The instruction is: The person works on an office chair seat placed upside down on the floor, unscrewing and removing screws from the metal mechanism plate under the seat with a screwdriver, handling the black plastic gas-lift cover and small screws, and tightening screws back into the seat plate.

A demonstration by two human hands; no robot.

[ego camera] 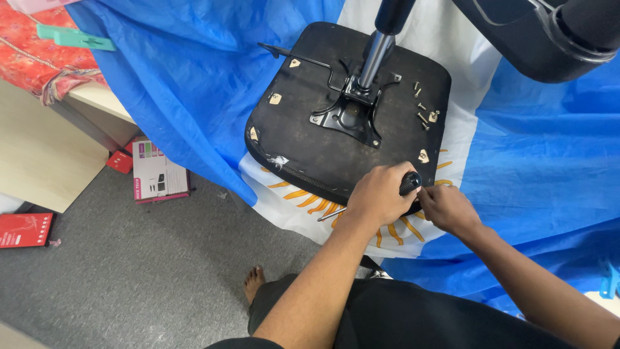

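- Screwdriver (405, 185), black-handled, lies at the near edge of the upturned black seat (303, 142).
- Left hand (378, 196) is clenched around its handle; right hand (445, 208) pinches its end.
- Loose screws (423, 110) sit near the metal bracket (352, 113); grey floor (148, 265) lies open leftward.

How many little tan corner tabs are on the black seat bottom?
5 show: one near the lever, one below it, one at the left edge, one by the screws, one above the hands. More may be hidden.
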